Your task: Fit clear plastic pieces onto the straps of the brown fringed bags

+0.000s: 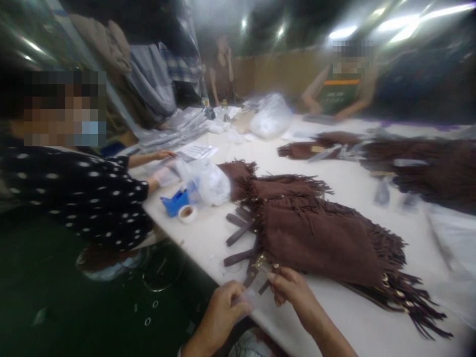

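At the near table edge, my left hand is closed in a pinch on a small piece of clear plastic. Beside it, my right hand has its fingertips pressed together at the strap end of a brown fringed bag. What sits in those fingertips is blurred; a pale bit and gold-coloured metal hardware show next to them. Several dark straps stick out from the stacked bags toward the left. The bag lies flat on others, its tassels hanging over the right side.
A blue tape dispenser and a white tape roll lie near the left edge, beside a clear plastic bag. A co-worker in a dotted top handles plastic at left. More brown bags lie at right; other people are across the table.
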`<state>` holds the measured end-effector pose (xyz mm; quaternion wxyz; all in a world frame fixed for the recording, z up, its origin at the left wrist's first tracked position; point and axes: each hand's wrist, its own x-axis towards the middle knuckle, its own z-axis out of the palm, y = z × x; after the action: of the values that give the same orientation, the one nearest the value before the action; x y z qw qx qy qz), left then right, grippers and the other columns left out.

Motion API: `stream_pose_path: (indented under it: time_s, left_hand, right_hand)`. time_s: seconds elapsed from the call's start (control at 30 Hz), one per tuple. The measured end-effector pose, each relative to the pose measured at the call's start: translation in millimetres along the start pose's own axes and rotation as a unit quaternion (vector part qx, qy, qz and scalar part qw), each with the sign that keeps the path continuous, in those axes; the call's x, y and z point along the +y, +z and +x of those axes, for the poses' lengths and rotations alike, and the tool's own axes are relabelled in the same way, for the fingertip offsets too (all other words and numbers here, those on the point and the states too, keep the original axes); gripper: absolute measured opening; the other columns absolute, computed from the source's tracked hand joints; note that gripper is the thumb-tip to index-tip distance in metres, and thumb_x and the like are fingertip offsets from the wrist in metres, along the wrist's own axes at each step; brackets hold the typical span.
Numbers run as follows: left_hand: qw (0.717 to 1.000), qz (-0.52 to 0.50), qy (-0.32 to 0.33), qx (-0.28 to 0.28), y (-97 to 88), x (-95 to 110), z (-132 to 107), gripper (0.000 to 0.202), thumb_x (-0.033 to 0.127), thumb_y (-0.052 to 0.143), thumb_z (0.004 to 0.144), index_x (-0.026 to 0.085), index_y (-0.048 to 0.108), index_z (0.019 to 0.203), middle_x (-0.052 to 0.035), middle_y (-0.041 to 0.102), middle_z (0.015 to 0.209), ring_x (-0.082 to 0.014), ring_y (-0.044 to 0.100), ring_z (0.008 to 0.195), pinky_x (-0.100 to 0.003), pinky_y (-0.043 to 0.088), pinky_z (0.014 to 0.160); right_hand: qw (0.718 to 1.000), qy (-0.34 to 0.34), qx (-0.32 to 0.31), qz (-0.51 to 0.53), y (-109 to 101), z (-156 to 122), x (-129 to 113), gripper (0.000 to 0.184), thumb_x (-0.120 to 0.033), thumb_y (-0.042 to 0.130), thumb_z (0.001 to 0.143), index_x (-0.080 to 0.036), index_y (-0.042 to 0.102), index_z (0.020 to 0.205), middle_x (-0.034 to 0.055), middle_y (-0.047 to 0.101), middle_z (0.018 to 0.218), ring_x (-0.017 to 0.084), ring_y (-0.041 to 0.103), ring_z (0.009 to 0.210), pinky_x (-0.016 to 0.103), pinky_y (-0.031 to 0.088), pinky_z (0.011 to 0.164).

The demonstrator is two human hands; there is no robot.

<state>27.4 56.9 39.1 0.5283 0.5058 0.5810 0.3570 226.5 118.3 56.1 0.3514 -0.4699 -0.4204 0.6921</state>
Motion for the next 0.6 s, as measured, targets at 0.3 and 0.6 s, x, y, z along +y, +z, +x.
stream_pose_path:
  time_s: [0.3,0.6]
  left_hand:
    - [0.999,0.036,0.0,0.021,1.1,6.5,-3.9,0.006,0.012,0.061,0.071,0.016,0.057,0.071,0.0015,0.059,0.073,-0.0151,0.052,0.07,-0.024,0.036,0.064]
    - [0.996,0.083,0.022,0.027,0.7,17.0,-6.6,0.007,0.021,0.062,0.077,0.017,0.061,0.071,-0.0007,0.063,0.072,-0.0172,0.055,0.071,-0.024,0.038,0.066]
  right_hand:
    - [0.996,0.001,-0.027,0.081,3.1,-2.4,6.9,0.03,-0.043,0.064,0.083,-0.017,0.052,0.073,-0.0067,0.049,0.059,0.004,0.036,0.04,0.021,0.039,0.041]
    - [0.998,0.001,0.009,0.066,6.8,1.1,6.9,0.035,-0.049,0.067,0.078,-0.018,0.052,0.074,-0.0082,0.046,0.053,0.005,0.035,0.036,0.021,0.04,0.038]
